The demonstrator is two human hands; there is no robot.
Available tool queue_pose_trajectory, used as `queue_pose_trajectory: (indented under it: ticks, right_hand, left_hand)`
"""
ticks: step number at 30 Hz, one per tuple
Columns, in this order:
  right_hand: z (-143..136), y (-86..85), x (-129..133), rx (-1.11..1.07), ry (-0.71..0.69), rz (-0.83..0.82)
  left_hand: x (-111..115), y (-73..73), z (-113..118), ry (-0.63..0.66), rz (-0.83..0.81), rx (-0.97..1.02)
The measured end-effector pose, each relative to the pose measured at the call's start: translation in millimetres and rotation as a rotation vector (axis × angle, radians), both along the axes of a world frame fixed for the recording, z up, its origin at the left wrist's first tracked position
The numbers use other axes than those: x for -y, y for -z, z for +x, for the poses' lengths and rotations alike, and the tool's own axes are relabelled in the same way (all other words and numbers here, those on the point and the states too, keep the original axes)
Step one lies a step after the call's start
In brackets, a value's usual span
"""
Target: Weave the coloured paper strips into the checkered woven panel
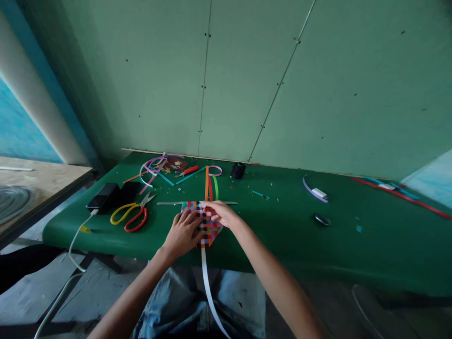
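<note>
A small woven piece of multicoloured checked strips (pixel 211 231) lies on the green table in front of me. My left hand (pixel 182 234) rests flat on its left part, fingers spread. At its upper edge my right hand (pixel 219 213) is closed, thumb and fingertips pinched at what looks like the end of a white strip. That white strip (pixel 205 275) hangs from the near edge over my lap. Orange (pixel 206 183), red (pixel 211 188) and green (pixel 215 187) strips stick out from the far edge. A thin grey strip (pixel 169 203) lies crosswise along the top of the weave.
Scissors (pixel 136 214) with yellow and red handles lie open at the left, beside a black phone-like device (pixel 103 197) on a white cable. Behind are loose strips (pixel 155 169), a red-handled cutter (pixel 189 170) and a black spool-like object (pixel 238 170). A dark oval object (pixel 321 219) lies right.
</note>
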State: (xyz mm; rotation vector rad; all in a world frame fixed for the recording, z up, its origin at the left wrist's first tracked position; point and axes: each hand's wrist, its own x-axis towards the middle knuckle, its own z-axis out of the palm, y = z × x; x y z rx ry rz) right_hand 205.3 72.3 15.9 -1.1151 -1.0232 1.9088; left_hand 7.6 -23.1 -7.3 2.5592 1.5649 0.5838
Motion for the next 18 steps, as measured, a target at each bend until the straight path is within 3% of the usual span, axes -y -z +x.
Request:
queue_pose_trajectory:
  ticks: [5, 9, 15, 18]
  right_hand:
    - [0.1, 14.1, 17.7, -0.064, -0.034, 0.056]
    - [-1.2, 19.4, 26.7, -0.094, 0.023, 0.130]
    - [-17.1, 29.2, 23.8, 0.181, 0.135, 0.575]
    - [-19.5, 37.3, 23.4, 0.269, 0.190, 0.722]
  left_hand:
    - [27.2, 2.0, -10.8, 0.000, -0.025, 0.008]
    - [44.7, 3.3, -14.0, 0.026, -0.011, 0.020]
    - [48.8, 1.5, -9.5, -0.010, -0.021, 0.029]
    - [48.8, 2.0, -8.2, -0.016, -0.025, 0.032]
